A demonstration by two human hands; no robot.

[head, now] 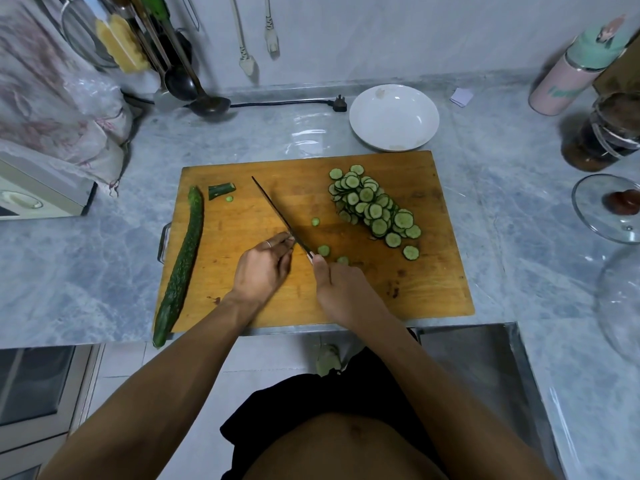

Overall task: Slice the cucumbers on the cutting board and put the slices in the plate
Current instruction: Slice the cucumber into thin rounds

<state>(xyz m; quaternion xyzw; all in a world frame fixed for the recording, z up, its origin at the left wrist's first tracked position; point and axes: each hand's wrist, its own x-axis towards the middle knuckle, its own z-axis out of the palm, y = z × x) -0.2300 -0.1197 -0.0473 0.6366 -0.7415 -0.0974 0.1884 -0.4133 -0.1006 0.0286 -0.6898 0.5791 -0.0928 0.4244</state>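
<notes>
Head view: right hand (341,289) grips knife (277,213); left hand (263,268) touches its blade. Slices (375,209) heaped on board (433,289); plate (360,116) empty. Next, probably the whole cucumber (181,265).

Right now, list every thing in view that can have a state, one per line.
Whole cucumber: uncut, lying along the board's left edge.
Cucumber stub: cut off, lying apart.
Slices: piled on the cutting board, a few scattered.
Plate: holds no slices.
Knife: gripped by the right hand.
Left hand: fingertips at the blade.
Glass lid: off, resting on the counter.
</notes>
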